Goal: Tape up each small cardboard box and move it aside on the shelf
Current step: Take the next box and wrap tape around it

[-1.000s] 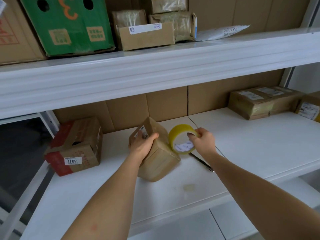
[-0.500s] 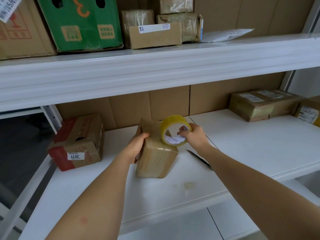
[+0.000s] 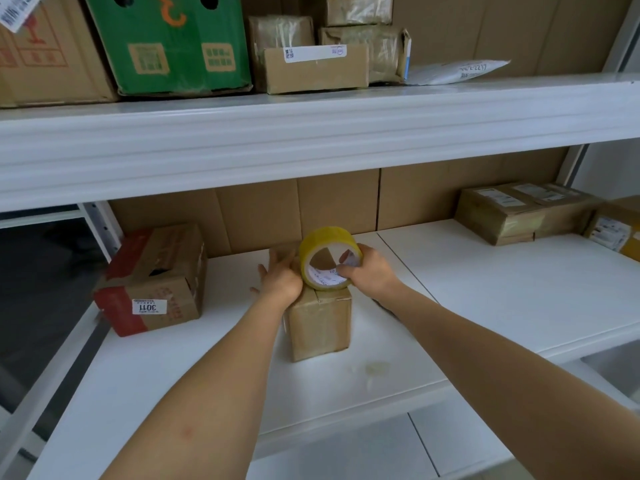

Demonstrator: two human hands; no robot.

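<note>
Frame centre: left hand [image 3: 281,279] lies flat on the small box [image 3: 320,323]; right hand [image 3: 370,271] grips the tape roll [image 3: 327,258] atop it. Bare shelf [image 3: 485,289] stretches right.

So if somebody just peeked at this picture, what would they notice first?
Probably the yellow tape roll, right in the middle, held by the right hand on top of the small brown box on the white shelf. The left hand lies flat on the box's top beside it. Up on the higher shelf, a big green box stands out too.
</note>
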